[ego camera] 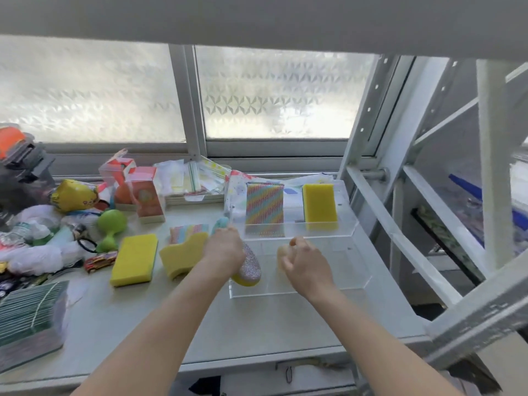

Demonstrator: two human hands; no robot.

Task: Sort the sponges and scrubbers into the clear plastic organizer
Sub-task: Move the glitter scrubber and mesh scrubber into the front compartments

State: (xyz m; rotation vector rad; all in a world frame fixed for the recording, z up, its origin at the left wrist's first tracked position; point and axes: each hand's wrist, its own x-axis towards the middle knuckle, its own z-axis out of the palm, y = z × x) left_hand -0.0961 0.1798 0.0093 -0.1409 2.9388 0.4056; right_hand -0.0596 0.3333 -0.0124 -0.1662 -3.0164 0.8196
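The clear plastic organizer (354,281) stands on the table at the right. A rainbow-striped scrubber (265,202) and a yellow sponge (320,205) stand upright in its rear section. My left hand (224,247) grips a glittery oval scrubber with a yellow base (249,267) over the organizer's front left corner. My right hand (304,260) hovers over the front section, fingers loosely curled, nothing in it. On the table to the left lie a flat yellow sponge (134,260), a curved yellow sponge (183,254), a striped scrubber (187,231) and a teal item (221,224).
Clutter fills the table's left side: a green maraca-shaped toy (110,227), cartons (145,195), bottles and a pack of green pads (28,318). A frosted window (274,92) runs behind. A white metal shelving frame (485,167) rises at the right.
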